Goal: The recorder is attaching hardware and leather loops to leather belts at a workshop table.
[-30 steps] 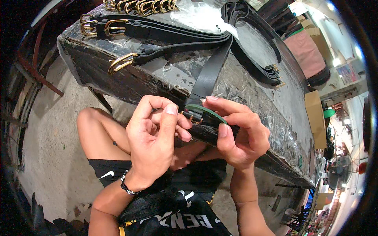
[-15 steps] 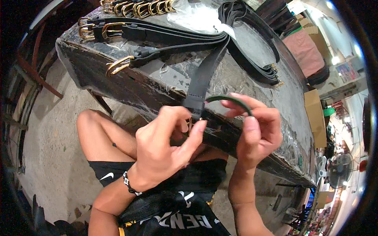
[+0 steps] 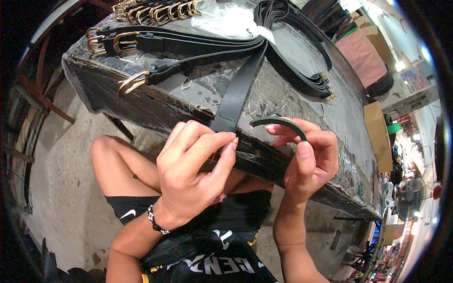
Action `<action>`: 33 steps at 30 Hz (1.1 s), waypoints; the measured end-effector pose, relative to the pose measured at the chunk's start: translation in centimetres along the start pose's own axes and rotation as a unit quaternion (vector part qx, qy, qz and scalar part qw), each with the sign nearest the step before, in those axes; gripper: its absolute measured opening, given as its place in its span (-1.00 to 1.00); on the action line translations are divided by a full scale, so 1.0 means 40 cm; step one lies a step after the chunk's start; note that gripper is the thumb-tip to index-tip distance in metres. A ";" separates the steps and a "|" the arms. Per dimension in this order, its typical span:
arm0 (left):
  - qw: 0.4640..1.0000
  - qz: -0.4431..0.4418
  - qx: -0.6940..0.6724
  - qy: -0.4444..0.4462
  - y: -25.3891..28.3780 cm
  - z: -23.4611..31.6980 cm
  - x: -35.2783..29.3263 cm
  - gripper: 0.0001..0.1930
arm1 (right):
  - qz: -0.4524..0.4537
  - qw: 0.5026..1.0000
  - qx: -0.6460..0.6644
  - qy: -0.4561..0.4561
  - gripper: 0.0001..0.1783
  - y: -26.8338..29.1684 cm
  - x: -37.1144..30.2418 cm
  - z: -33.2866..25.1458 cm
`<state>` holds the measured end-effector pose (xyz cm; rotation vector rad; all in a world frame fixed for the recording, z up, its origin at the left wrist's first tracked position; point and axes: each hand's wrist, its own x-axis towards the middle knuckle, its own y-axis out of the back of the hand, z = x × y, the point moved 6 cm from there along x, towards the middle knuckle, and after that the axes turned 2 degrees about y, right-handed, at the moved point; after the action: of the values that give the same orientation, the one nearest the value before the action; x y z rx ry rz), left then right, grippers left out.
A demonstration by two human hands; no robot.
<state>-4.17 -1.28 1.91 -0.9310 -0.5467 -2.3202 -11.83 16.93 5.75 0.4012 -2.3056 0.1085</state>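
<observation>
A black belt [image 3: 239,92] hangs toward me over the table's near edge, stitched across near its end. My left hand [image 3: 191,167] pinches that end with thumb and forefinger; whatever buckle is there is mostly hidden behind the fingers. To the right, my right hand [image 3: 312,158] grips a thin, curved dark green strip [image 3: 288,123] between thumb and fingers. The strip's pinkish tip points at the belt, with a small gap between them. Other black belts [image 3: 188,43] fan out from a white band [image 3: 265,33] that binds the bundle.
The worn, plastic-covered table [image 3: 302,111] fills the middle. Gold buckles [image 3: 130,84] lie at its left, and more buckles [image 3: 160,14] line the far edge beside clear plastic wrap [image 3: 224,18]. A cardboard sheet [image 3: 377,137] and a fan [image 3: 409,197] stand at right.
My left fingertips have closed together at the belt's end, covering the gold metal that showed between them. The green strip's tip has come away from the belt a little.
</observation>
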 end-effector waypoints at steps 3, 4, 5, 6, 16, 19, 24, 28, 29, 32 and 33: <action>0.999 0.006 -0.017 0.027 0.001 0.000 0.000 -0.87 | -0.011 1.000 0.010 -0.017 -0.89 -0.008 -0.003 0.003; 0.999 0.006 -0.018 0.027 0.000 0.000 -0.003 -0.87 | -0.010 1.000 0.009 -0.017 -0.89 -0.005 -0.003 0.003; 0.998 0.017 -0.036 0.049 0.003 -0.007 -0.006 -0.88 | -0.026 0.999 -0.012 -0.017 -0.90 -0.005 -0.005 0.005; 0.996 0.028 -0.052 0.071 0.007 -0.015 -0.010 -0.89 | -0.041 0.998 -0.032 -0.018 -0.90 -0.007 -0.006 0.007; 0.994 0.046 -0.078 0.062 0.015 -0.027 -0.031 -0.90 | -0.092 0.988 -0.124 0.011 -0.85 -0.021 -0.005 -0.004; 0.993 0.053 -0.082 0.066 0.016 -0.029 -0.034 -0.91 | -0.074 0.992 -0.098 -0.003 -0.91 -0.021 -0.008 0.000; 0.992 0.061 -0.091 0.067 0.014 -0.029 -0.032 -0.93 | -0.079 0.991 -0.105 0.000 -0.91 -0.022 -0.008 0.002; 0.992 0.059 -0.085 0.071 0.016 -0.028 -0.032 -0.93 | -0.076 0.992 -0.103 -0.006 -0.91 -0.020 -0.008 0.009; 0.992 0.059 -0.086 0.068 0.015 -0.028 -0.032 -0.93 | -0.076 0.992 -0.103 -0.005 -0.92 -0.021 -0.007 0.010; 0.993 0.058 -0.084 0.058 0.015 -0.031 -0.032 -0.92 | -0.078 0.991 -0.108 -0.008 -0.92 -0.022 -0.005 0.007; 0.994 0.056 -0.082 0.050 0.015 -0.030 -0.032 -0.92 | -0.078 0.991 -0.112 -0.010 -0.92 -0.023 -0.004 0.006</action>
<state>-3.62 -1.94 0.27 -0.8900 -0.2595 -2.3214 -11.59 16.04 5.43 0.4656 -2.2652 -0.2319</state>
